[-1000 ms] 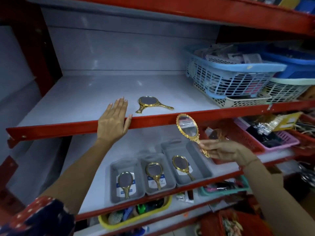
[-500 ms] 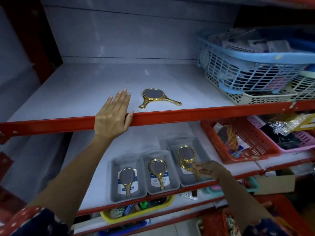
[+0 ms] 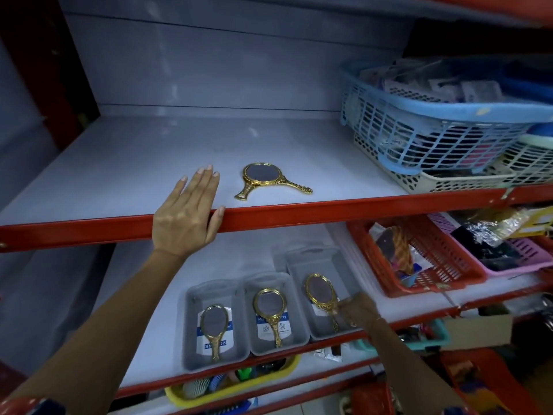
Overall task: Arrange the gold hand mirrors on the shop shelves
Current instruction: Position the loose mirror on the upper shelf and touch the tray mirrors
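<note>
Head view: a gold hand mirror (image 3: 320, 294) lies in the rightmost grey tray (image 3: 326, 283) on the lower shelf (image 3: 143, 324), its handle pinched by the right hand (image 3: 357, 310). The left hand (image 3: 187, 217) rests flat and empty on the upper shelf (image 3: 119, 175), near another mirror (image 3: 264, 178).

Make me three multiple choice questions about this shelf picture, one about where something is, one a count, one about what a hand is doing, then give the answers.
1. Where does the left hand rest?
A. on the upper shelf edge
B. in a grey tray
C. in the blue basket

2. How many grey trays hold a mirror?
A. one
B. three
C. five

3. What is the right hand doing?
A. hanging free
B. lifting the red basket
C. touching a mirror handle

Answers: 1 A, palm lies across the red edge. 2 B, three trays side by side, each with one. 3 C, fingers meet the right mirror by its handle.
</note>
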Demonstrator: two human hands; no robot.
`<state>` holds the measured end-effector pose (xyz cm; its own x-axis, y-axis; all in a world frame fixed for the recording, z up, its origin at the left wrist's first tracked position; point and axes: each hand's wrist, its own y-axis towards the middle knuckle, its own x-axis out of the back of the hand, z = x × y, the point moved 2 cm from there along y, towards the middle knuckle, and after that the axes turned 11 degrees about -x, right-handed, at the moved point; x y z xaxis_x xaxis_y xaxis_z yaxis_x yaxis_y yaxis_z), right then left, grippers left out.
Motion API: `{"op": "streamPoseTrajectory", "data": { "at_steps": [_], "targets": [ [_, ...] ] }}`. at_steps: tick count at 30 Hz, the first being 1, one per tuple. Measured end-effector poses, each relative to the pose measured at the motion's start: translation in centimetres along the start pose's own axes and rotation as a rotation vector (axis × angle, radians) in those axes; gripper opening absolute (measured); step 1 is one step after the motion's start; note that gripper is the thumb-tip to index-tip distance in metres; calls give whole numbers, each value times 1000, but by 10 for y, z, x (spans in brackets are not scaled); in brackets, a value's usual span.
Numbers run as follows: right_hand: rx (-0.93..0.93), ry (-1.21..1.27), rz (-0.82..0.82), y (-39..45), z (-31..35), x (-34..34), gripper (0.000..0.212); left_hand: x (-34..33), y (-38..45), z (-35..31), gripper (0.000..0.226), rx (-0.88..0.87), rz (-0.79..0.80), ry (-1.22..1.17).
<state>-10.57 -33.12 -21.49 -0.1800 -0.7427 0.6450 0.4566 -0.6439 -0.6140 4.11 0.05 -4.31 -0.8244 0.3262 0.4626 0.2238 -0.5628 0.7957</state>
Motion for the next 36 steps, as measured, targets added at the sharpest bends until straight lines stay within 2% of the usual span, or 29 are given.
{"op": "streamPoseTrajectory", "data": {
  "at_steps": [1,2,3,4,9,13,16,18,21,23,25,28,32,36],
  "targets": [
    [41,-30,-39,-3,3,4,4,-2,1,0,55,-18,-27,16],
    [89,-27,-83,-7,8,10,8,-2,0,0,54,-18,2,-4],
    [136,-31,-103,-16,16,18,15,-4,-3,-2,54,-31,-37,27],
    [180,-11,-92,-26,26,26,19,2,0,-3,53,-11,17,-24],
    [380,198,142,-104,78,76,26,3,-1,-4,51,-8,-20,-15],
    [616,355,173,-158,129,108,14,3,0,-5,51,-4,-6,-9],
    [700,460,95,-173,168,116,20,2,0,-4,51,-13,-24,21],
    [735,392,-35,-170,191,114,19,1,-1,-4,52,-19,-41,33],
    [740,24,-278,-157,224,106,20,2,1,-3,53,-17,-38,32],
    [653,-245,-296,-147,241,95,28,2,1,-3,53,-20,-43,33],
    [572,-414,-258,-141,251,86,31,0,0,-3,53,-23,-50,37],
    [537,-459,-225,-133,259,79,30,-1,0,-3,53,-21,-52,42],
    [455,-173,65,-127,262,82,43,-2,0,-3,53,-26,-56,46],
    [395,109,306,-136,250,90,30,-1,0,-3,52,-25,-69,47]
  ]
}}
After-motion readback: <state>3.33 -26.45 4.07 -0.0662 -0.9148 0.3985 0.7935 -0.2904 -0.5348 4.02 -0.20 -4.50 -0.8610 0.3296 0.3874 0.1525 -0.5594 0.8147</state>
